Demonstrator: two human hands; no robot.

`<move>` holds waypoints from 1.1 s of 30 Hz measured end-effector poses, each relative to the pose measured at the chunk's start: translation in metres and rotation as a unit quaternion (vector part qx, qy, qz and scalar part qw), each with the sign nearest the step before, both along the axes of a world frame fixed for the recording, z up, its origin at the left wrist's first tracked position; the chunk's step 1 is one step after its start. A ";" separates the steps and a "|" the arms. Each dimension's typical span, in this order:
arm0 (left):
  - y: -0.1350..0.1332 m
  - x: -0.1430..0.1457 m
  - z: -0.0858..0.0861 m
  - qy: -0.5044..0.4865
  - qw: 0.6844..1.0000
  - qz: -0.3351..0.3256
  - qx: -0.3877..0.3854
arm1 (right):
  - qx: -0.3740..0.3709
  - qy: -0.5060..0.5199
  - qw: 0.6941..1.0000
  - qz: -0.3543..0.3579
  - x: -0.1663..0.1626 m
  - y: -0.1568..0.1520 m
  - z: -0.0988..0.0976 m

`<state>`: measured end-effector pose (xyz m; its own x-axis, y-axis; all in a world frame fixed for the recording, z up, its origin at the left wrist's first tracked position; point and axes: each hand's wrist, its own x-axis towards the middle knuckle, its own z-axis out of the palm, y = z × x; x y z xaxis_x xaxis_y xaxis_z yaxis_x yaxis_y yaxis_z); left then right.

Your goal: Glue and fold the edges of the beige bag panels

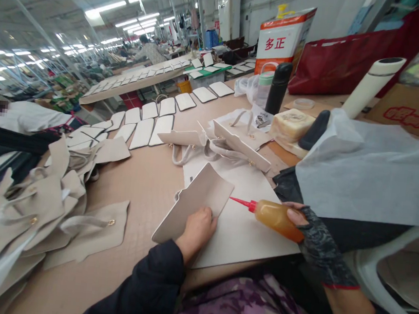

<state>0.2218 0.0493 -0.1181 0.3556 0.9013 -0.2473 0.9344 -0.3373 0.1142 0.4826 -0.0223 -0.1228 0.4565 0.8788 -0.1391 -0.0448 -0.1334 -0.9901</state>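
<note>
At the near edge of the long tan workbench (134,179), a person in a dark sleeve works over a large off-white backing sheet (247,228). Their left hand (198,229) lies flat, fingers closed together, pressing down on a beige, stiff cut leather panel with a stepped edge (194,202) — the panel rests tilted on the sheet, its far end lifted toward twelve o'clock. The right hand (308,224), in a dark patterned fingerless glove, is wrapped around an amber squeeze bottle of glue with a red pointed nozzle (273,216); the bottle lies nearly level, its nozzle aimed toward nine o'clock, the tip just beside the panel's right edge. Whether it touches the panel I cannot tell.

Beyond the sheet, at about twelve o'clock, lie folded beige bag flaps with pale straps (225,141). At nine o'clock sits a loose heap of beige bag parts with small gold fittings (32,210). Rows of white rounded panels (150,122) run away toward eleven o'clock. At two o'clock a wide white non-woven cloth (369,171) drapes over the bench — behind it stand a black flask (277,87), a cream cylinder flask (371,85) and an orange-and-white tin with red characters (284,36). Another person in a white top (29,117) sits at ten o'clock.
</note>
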 end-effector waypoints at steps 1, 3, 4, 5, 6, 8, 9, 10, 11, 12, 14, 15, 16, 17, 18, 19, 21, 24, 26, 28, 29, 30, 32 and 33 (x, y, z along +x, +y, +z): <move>-0.001 0.001 -0.002 -0.002 1.000 0.002 -0.004 | -0.003 -0.016 1.000 -0.003 -0.002 0.000 -0.002; 0.000 0.002 -0.005 -0.007 1.000 0.006 -0.014 | -0.011 -0.066 0.998 -0.011 -0.005 -0.001 -0.004; 0.002 0.002 -0.006 -0.013 1.000 0.008 -0.020 | -0.014 -0.091 0.996 -0.012 -0.006 -0.001 -0.005; 0.004 0.001 -0.007 -0.019 0.999 0.010 -0.025 | -0.014 -0.115 0.993 -0.009 -0.007 -0.001 -0.005; 0.007 -0.001 -0.007 -0.028 0.999 0.012 -0.031 | -0.010 -0.142 0.990 -0.003 -0.008 0.000 -0.006; 0.015 -0.005 -0.006 -0.051 0.998 0.015 -0.042 | 0.017 -0.200 0.980 0.008 -0.009 0.001 -0.008; 0.018 -0.007 -0.005 -0.064 0.997 0.017 -0.048 | 0.032 -0.230 0.973 0.008 -0.010 0.003 -0.009; 0.021 -0.008 -0.004 -0.076 0.996 0.019 -0.053 | 0.046 -0.260 0.964 0.006 -0.011 0.005 -0.010; 0.022 -0.010 -0.003 -0.087 0.994 0.022 -0.056 | 0.056 -0.288 0.956 0.003 -0.012 0.008 -0.010; 0.024 -0.011 -0.002 -0.096 0.993 0.025 -0.059 | 0.061 -0.311 0.948 0.001 -0.013 0.010 -0.010; 0.024 -0.011 -0.002 -0.111 0.991 0.032 -0.064 | 0.063 -0.342 0.938 0.003 -0.017 0.016 -0.007; 0.024 -0.011 -0.002 -0.118 0.990 0.034 -0.066 | 0.063 -0.350 0.935 0.004 -0.019 0.019 -0.004; 0.024 -0.011 -0.002 -0.123 0.989 0.037 -0.068 | 0.064 -0.355 0.933 0.004 -0.021 0.021 0.000; 0.024 -0.011 -0.002 -0.129 0.988 0.039 -0.070 | 0.066 -0.360 0.931 0.003 -0.024 0.024 0.004; 0.024 -0.011 -0.002 -0.133 0.988 0.041 -0.071 | 0.067 -0.365 0.929 0.001 -0.026 0.026 0.008; 0.023 -0.011 -0.002 -0.138 0.987 0.042 -0.072 | 0.066 -0.369 0.927 -0.002 -0.028 0.028 0.011; 0.023 -0.011 -0.002 -0.144 0.986 0.046 -0.073 | 0.065 -0.375 0.925 -0.010 -0.030 0.032 0.016; 0.023 -0.011 -0.002 -0.151 0.984 0.050 -0.074 | 0.080 -0.375 0.924 -0.004 -0.030 0.035 0.020; 0.023 -0.010 -0.002 -0.155 0.984 0.050 -0.075 | 0.080 -0.370 0.925 0.016 -0.028 0.036 0.021; 0.023 -0.010 -0.002 -0.158 0.983 0.050 -0.075 | 0.070 -0.364 0.928 0.030 -0.026 0.037 0.023; 0.023 -0.010 -0.002 -0.159 0.983 0.050 -0.075 | 0.066 -0.359 0.930 0.033 -0.025 0.038 0.024; 0.023 -0.010 -0.002 -0.160 0.983 0.050 -0.074 | 0.066 -0.353 0.933 0.034 -0.025 0.039 0.025; 0.022 -0.010 -0.002 -0.162 0.983 0.051 -0.073 | 0.067 -0.345 0.936 0.033 -0.024 0.040 0.026; 0.022 -0.010 -0.002 -0.163 0.983 0.052 -0.072 | 0.066 -0.345 0.936 0.034 -0.024 0.040 0.027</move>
